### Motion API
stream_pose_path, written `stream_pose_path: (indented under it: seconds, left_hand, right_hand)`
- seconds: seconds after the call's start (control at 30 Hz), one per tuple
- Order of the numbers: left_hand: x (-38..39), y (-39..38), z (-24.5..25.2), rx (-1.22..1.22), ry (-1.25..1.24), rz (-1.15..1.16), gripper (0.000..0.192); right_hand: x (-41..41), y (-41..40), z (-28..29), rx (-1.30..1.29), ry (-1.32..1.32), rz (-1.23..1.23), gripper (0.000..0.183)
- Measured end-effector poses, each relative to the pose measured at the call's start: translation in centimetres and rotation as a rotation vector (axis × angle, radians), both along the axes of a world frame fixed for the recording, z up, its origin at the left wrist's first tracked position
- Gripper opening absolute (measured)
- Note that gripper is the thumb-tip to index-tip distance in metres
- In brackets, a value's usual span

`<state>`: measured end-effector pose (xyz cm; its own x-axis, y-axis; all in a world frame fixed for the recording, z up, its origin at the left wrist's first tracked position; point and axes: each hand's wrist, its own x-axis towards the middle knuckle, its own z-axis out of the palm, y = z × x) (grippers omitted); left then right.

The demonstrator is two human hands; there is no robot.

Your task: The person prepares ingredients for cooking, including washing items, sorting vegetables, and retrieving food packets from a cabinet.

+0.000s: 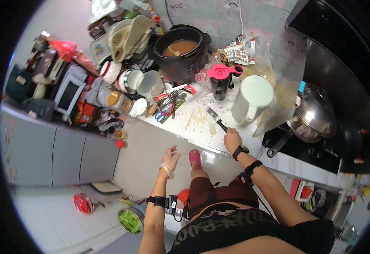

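My right hand (232,140) is bare and closed around the black handle of a knife (212,113). Its broad metal blade lies low over the white countertop (189,133), pointing away from me; contact with the surface is unclear. Pale smears and thin scraps (201,116) cover the counter beside the blade. My left hand (170,158), in a clear disposable glove, hangs above the floor short of the counter's edge. Its fingers are loosely bent and apart, with nothing in them. Just beyond my right hand stands a pale green lidded pitcher (251,98).
A black electric cooker (185,68) holds brown liquid. A black bottle with a pink lid (220,84) stands near scissors (164,115) and other utensils. At right, a lidded steel pan (315,114) sits on the stove (299,152). Chopped greens fill a metal bowl (142,219) at lower left.
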<state>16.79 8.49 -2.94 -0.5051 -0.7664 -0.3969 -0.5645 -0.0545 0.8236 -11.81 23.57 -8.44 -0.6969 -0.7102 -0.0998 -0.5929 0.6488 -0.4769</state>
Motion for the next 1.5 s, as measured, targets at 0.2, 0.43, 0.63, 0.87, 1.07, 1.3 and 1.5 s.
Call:
stream_pose_path:
  seconds: [0.2,0.43,0.63,0.87,1.07,1.3,1.5]
  left_hand:
    - [1.2,-11.0,0.0,0.128,-0.037,-0.057,0.047]
    - [-1.4,-19.0,0.6,0.127,-0.066,-0.259,0.047]
    - [-2.7,-22.3,2.2,0.143,-0.008,-0.299,0.046]
    - [-5.6,-23.4,9.4,0.170,0.000,-0.358,0.048]
    - [-10.6,-22.7,14.7,0.353,-0.009,-0.599,0.058]
    - [-9.9,-25.4,20.3,0.288,0.060,-0.737,0.076]
    - [-7.0,-35.9,27.5,0.009,0.101,-0.618,0.054]
  right_hand:
    - [0.0,-4.8,-0.3,0.075,-0.043,-0.051,0.032]
    - [8.5,-15.6,1.7,-0.023,-0.514,-0.097,0.043]
    - [12.0,-24.3,2.7,-0.112,-0.782,-0.206,0.041]
    - [9.6,-20.6,11.3,-0.224,-1.397,-0.084,0.031]
    - [4.9,-17.7,19.4,-0.337,-1.440,0.264,0.022]
    - [0.2,-18.3,27.9,-0.552,-1.204,0.383,0.029]
    - [-4.1,-21.5,38.7,-0.579,-0.567,0.265,0.039]
